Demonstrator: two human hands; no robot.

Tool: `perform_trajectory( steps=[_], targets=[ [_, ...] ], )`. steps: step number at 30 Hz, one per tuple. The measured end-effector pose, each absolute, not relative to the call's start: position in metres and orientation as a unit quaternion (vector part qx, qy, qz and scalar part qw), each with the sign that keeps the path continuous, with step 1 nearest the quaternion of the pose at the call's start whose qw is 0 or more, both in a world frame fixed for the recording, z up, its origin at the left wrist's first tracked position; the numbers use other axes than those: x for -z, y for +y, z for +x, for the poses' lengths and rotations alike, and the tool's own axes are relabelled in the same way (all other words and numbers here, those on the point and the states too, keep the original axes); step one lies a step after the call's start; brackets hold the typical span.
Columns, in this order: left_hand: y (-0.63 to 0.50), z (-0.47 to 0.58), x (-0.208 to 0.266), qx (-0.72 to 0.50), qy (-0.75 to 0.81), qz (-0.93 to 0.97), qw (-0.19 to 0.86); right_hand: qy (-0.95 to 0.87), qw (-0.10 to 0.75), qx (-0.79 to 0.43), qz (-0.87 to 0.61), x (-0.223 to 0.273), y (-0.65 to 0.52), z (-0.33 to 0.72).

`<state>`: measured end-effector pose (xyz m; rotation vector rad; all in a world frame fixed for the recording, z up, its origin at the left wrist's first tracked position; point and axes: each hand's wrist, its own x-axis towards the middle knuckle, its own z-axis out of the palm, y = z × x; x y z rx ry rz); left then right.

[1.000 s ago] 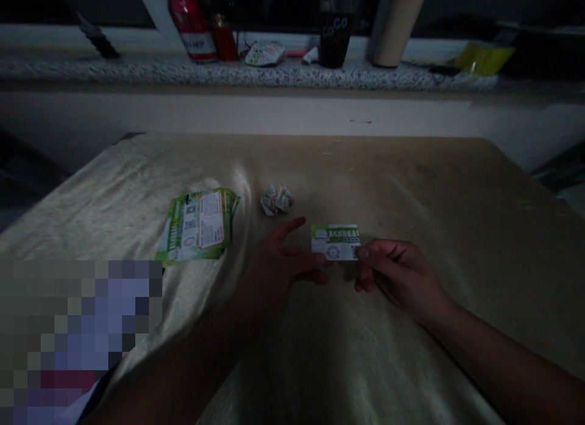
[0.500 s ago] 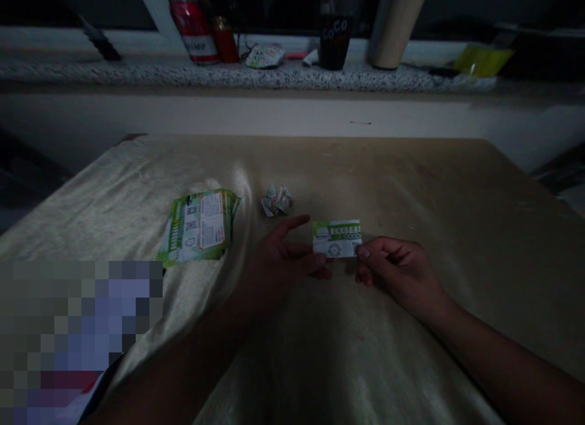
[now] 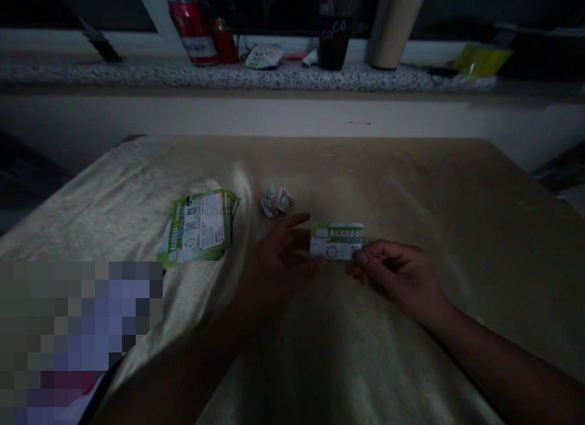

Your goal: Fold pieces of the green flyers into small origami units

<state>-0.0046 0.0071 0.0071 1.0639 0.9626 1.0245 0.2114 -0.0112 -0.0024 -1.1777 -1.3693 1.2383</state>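
Note:
A small folded leaflet [image 3: 337, 239], green and white with printed characters and a round code, is held above the cloth-covered table. My right hand [image 3: 395, 266] pinches its lower right corner between thumb and fingers. At its left edge is my left hand [image 3: 283, 260], fingers apart, index stretched out and thumb beside the lower left corner; whether it touches the paper is hard to see. Just beyond the left hand lies a piece of folded printed paper [image 3: 278, 201]. Farther left rests a stack of green and white leaflets [image 3: 196, 227].
A gold-toned cloth [image 3: 411, 193] covers the table. Behind it, the speckled stone sill [image 3: 283, 78] carries a red can [image 3: 194, 32], a red lighter-like object [image 3: 225, 41], a crumpled wrapper [image 3: 264, 57], a dark cup [image 3: 334, 38], a tan cylinder [image 3: 397, 28] and a yellow packet [image 3: 483, 60].
The leaflet has shifted slightly down, with its upper edge lower. My left thumb and lower fingers have drawn back from its lower left corner. My right hand keeps its pinch.

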Motion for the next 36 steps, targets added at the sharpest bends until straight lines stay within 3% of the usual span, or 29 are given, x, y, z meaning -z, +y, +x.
perform_trajectory(
  steps=[8,19,36],
  targets=[
    [0.004,-0.006,-0.010,-0.428,0.446,0.535,0.576,-0.628,0.428,-0.451,-0.468,0.003,-0.013,0.213],
    [-0.003,0.002,-0.013,-0.466,0.417,0.500,0.599,-0.612,0.423,-0.503,-0.440,0.003,-0.014,0.213],
    [-0.006,0.009,-0.014,-0.404,0.485,0.463,0.623,-0.601,0.425,-0.499,-0.458,0.003,-0.013,0.215]
  ],
)
